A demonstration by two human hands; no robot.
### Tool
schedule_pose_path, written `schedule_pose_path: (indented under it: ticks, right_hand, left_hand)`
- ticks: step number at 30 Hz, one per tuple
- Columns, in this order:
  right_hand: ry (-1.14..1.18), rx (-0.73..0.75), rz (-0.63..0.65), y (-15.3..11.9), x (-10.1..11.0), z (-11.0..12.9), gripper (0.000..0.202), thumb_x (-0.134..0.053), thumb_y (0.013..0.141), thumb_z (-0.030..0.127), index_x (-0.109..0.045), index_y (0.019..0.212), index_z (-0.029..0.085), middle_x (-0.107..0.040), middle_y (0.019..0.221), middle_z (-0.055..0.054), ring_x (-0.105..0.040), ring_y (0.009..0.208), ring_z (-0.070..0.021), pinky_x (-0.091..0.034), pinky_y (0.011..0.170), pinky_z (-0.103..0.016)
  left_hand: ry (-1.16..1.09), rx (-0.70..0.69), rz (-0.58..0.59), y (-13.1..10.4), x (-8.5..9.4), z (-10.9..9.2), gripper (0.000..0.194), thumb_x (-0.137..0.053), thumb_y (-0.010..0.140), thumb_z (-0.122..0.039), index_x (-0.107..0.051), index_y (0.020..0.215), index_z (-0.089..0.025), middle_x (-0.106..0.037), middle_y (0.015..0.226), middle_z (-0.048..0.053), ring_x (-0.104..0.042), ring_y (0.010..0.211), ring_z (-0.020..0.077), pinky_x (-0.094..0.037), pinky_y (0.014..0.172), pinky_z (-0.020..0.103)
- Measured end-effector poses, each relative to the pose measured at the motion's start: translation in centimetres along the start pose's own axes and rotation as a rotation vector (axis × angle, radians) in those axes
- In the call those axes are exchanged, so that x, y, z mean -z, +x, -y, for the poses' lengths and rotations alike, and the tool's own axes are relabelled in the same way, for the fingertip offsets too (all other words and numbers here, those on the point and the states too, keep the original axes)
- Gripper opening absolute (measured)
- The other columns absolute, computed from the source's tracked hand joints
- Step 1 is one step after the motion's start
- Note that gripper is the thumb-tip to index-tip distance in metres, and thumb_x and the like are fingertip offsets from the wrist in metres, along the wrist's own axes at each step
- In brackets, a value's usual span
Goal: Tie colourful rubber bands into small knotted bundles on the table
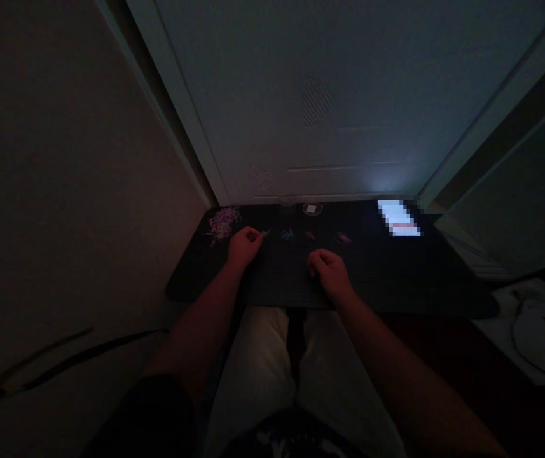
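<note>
My left hand (246,247) is closed, its fingertips at a small greenish pile (266,233) of thin pieces on the dark table (272,280). Whatever its fingers may hold is too small and dark to make out. My right hand (328,270) rests curled near the table's front, thumb and fingers together; I cannot see what is in it. Beyond it lie a small blue pile (287,235), a little reddish pile (309,235) and a pink pile (343,238). A larger pink-purple heap (223,223) of the same thin pieces spreads at the far left.
A clear round container (287,203) and a round lid-like piece with a white square (312,208) stand along the back edge. At the back right glows a blurred-out bright screen (399,218). A pale panelled door (272,114) rises right behind the table.
</note>
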State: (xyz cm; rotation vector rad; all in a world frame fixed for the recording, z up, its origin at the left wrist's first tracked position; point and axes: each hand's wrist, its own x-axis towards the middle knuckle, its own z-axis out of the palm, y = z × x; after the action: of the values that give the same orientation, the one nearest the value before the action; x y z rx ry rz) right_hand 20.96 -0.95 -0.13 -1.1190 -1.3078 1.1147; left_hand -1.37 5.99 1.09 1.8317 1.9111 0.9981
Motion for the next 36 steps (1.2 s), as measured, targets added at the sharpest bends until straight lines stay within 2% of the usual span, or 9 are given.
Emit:
schedule_pose_path:
  ticks: [3,6,9,12,15,19,25,31,36]
  right_hand:
    - [-0.037,0.018,0.022,0.0,0.0,0.1,0.03,-0.052,0.079,0.04,-0.05,0.058,0.019,-0.046,0.05,0.003,-0.042,0.051,-0.0105,-0.033,0.052,-0.024]
    - [-0.05,0.025,0.038,0.0,-0.1,0.1,0.03,-0.051,0.079,0.041,-0.05,0.059,0.019,-0.046,0.051,0.003,-0.043,0.052,-0.0104,-0.034,0.053,-0.024]
    - [-0.059,0.027,0.047,-0.1,-0.2,0.1,0.03,-0.051,0.079,0.041,-0.05,0.06,0.018,-0.046,0.051,0.003,-0.043,0.051,-0.0102,-0.034,0.052,-0.024]
    - [-0.075,0.04,0.066,0.0,-0.2,-0.1,0.03,-0.051,0.079,0.041,-0.05,0.06,0.019,-0.047,0.051,0.003,-0.043,0.051,-0.0107,-0.034,0.053,-0.024]
    - [-0.091,0.041,0.074,0.1,-0.3,-0.5,0.03,-0.051,0.079,0.042,-0.051,0.061,0.019,-0.047,0.052,0.002,-0.043,0.051,-0.011,-0.033,0.051,-0.025]
    - [-0.101,0.035,0.078,0.1,-0.3,-0.7,0.03,-0.052,0.078,0.044,-0.05,0.06,0.019,-0.046,0.052,0.003,-0.042,0.051,-0.011,-0.032,0.05,-0.024]
    - [-0.137,0.072,0.077,0.0,-0.4,-0.4,0.029,-0.051,0.078,0.04,-0.049,0.059,0.019,-0.045,0.055,0.002,-0.041,0.053,-0.0108,-0.031,0.051,-0.024]
    - [-0.174,0.076,0.089,-0.2,-0.4,-0.1,0.028,-0.05,0.078,0.04,-0.048,0.06,0.019,-0.045,0.055,0.002,-0.041,0.054,-0.0109,-0.031,0.052,-0.024]
    - [-0.176,0.086,0.093,-0.2,-0.4,-0.1,0.029,-0.05,0.079,0.041,-0.048,0.059,0.019,-0.045,0.055,0.002,-0.041,0.054,-0.011,-0.032,0.052,-0.024]
  left_hand:
    - [0.103,-0.057,0.096,1.4,0.2,1.0,0.017,-0.06,0.07,-0.026,-0.063,0.084,-0.018,-0.066,0.084,0.004,-0.06,0.077,0.0162,-0.048,0.072,0.029]
    - [0.154,-0.147,0.11,2.0,0.4,1.6,0.026,-0.061,0.068,-0.025,-0.063,0.093,-0.017,-0.064,0.094,0.005,-0.059,0.086,0.0179,-0.048,0.08,0.031]
    - [0.203,-0.208,0.123,2.3,0.6,1.7,0.04,-0.063,0.066,-0.025,-0.06,0.105,-0.016,-0.061,0.103,0.007,-0.058,0.094,0.0195,-0.046,0.087,0.033]
    - [0.256,-0.286,0.226,2.8,0.7,1.5,0.052,-0.065,0.065,-0.028,-0.056,0.115,-0.017,-0.058,0.111,0.009,-0.056,0.1,0.0216,-0.044,0.092,0.034]
    - [0.295,-0.349,0.328,3.8,0.5,1.0,0.051,-0.065,0.068,-0.029,-0.057,0.117,-0.018,-0.057,0.116,0.01,-0.054,0.105,0.0224,-0.042,0.094,0.034]
    - [0.314,-0.352,0.401,5.1,0.2,0.1,0.042,-0.064,0.069,-0.024,-0.062,0.111,-0.021,-0.062,0.11,0.008,-0.056,0.101,0.0209,-0.041,0.094,0.032]
    - [0.423,-0.342,0.431,6.2,-0.4,-1.0,0.031,-0.059,0.072,-0.024,-0.067,0.102,-0.021,-0.067,0.097,0.007,-0.061,0.088,0.0194,-0.045,0.085,0.029]
    - [0.534,-0.274,0.327,6.2,-1.0,-1.3,0.02,-0.054,0.074,-0.023,-0.07,0.086,-0.021,-0.068,0.087,0.007,-0.061,0.08,0.0193,-0.047,0.077,0.028]
    - [0.598,-0.158,0.256,5.8,-0.6,-1.3,0.02,-0.052,0.075,-0.023,-0.069,0.085,-0.019,-0.069,0.088,0.01,-0.062,0.078,0.0209,-0.047,0.074,0.029]
